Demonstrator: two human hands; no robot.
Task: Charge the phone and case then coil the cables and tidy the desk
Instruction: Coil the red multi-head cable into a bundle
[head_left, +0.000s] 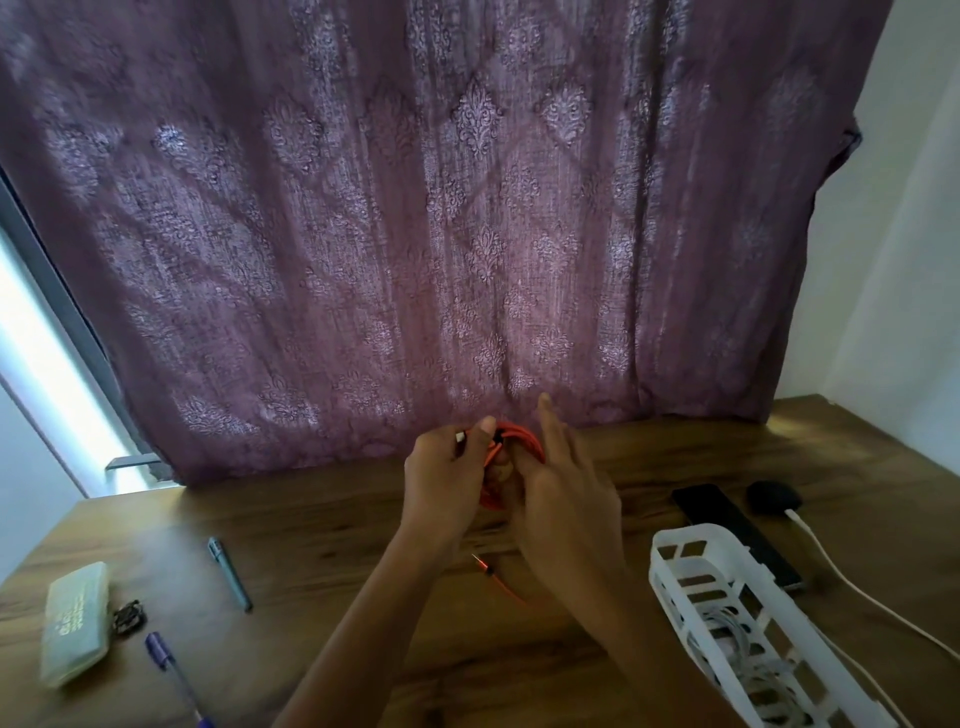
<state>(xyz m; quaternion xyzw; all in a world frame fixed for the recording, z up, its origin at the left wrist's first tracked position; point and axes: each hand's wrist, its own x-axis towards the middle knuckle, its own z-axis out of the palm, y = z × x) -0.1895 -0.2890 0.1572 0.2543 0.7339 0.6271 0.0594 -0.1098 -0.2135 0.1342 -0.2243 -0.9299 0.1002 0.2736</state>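
We see the orange cable (522, 439) held as a small coil above the far middle of the desk (363, 545), just in front of the curtain (415, 208). The left hand (447, 478) grips the loops, its thumb clamped over the top. The right hand (566, 499) lies against the coil's right side with the forefinger straight up; we cannot tell whether its other fingers pinch anything.

The likeliest slip, in our judgement, is the loops springing apart if that thumb eases. The loose tail with its plug (480, 561) hangs low under the hands and could drag or catch on the desk as we wind, twisting the coil.

Counting outward: one orange cable, two hands. To the right lie one dark phone (727, 525), one dark rounded case (771, 498) with one white cable (841, 577) running from it, and one white basket (680, 551) holding grey cables we cannot count. To the left are two pens, a grey pen (228, 571) and a purple pen (166, 660), one pale box (78, 629) and one small dark item (127, 618) beside it.
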